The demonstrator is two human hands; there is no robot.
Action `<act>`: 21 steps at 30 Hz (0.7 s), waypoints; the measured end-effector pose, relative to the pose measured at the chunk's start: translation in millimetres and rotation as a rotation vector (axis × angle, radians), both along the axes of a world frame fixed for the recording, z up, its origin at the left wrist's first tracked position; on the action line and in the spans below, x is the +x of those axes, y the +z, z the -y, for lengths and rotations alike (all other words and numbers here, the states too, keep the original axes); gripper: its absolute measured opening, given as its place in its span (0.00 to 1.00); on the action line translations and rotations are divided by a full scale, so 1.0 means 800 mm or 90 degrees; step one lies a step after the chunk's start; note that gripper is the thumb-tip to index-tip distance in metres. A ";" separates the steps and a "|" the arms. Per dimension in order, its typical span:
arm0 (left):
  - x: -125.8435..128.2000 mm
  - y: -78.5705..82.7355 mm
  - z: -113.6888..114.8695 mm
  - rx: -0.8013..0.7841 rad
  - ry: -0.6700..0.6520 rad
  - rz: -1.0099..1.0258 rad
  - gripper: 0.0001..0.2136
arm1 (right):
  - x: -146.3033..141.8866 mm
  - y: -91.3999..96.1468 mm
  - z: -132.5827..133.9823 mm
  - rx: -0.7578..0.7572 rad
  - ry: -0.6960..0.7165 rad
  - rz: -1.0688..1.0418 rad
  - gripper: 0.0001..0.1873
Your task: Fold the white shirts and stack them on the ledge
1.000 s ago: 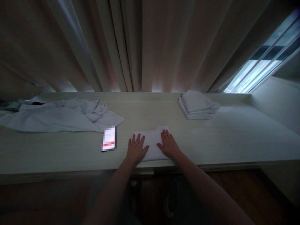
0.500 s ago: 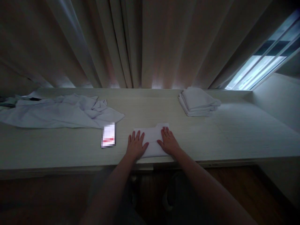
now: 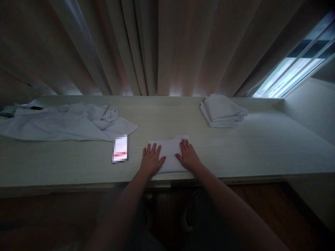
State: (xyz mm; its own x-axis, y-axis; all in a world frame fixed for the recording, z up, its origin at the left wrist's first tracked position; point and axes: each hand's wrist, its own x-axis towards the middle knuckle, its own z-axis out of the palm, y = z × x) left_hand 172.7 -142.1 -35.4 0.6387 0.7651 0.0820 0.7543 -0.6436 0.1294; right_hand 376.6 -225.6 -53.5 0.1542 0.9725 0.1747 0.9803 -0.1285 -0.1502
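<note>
A folded white cloth (image 3: 170, 158) lies flat near the front edge of the pale table (image 3: 162, 118). My left hand (image 3: 152, 159) rests palm down on its left side, fingers spread. On the right side my right hand (image 3: 187, 154) lies flat too, its fingertips just below a small raised corner at the cloth's far edge. Both palms hide parts of the cloth. Neither hand grips anything.
At the back right sits a stack of folded white cloths (image 3: 222, 109). A crumpled white cloth (image 3: 68, 122) spreads over the left side, with a lit phone (image 3: 120, 149) at its front edge. Curtains (image 3: 183, 45) hang behind the table.
Both hands stay flat on the folded cloth in the same place. The whole view has shifted slightly; nothing on the table has visibly moved.
</note>
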 end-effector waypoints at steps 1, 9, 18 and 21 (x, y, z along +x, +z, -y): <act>0.000 -0.001 -0.001 0.000 -0.002 0.001 0.29 | 0.001 0.000 0.000 -0.003 0.000 -0.004 0.38; 0.003 -0.001 -0.003 0.006 0.004 -0.011 0.29 | 0.000 0.001 -0.002 0.004 -0.003 -0.010 0.38; 0.000 -0.005 -0.004 0.022 -0.005 0.002 0.29 | 0.000 0.001 -0.002 -0.001 -0.014 -0.014 0.38; -0.001 -0.005 -0.005 0.018 -0.002 -0.001 0.29 | 0.000 0.001 -0.001 0.004 -0.012 -0.014 0.38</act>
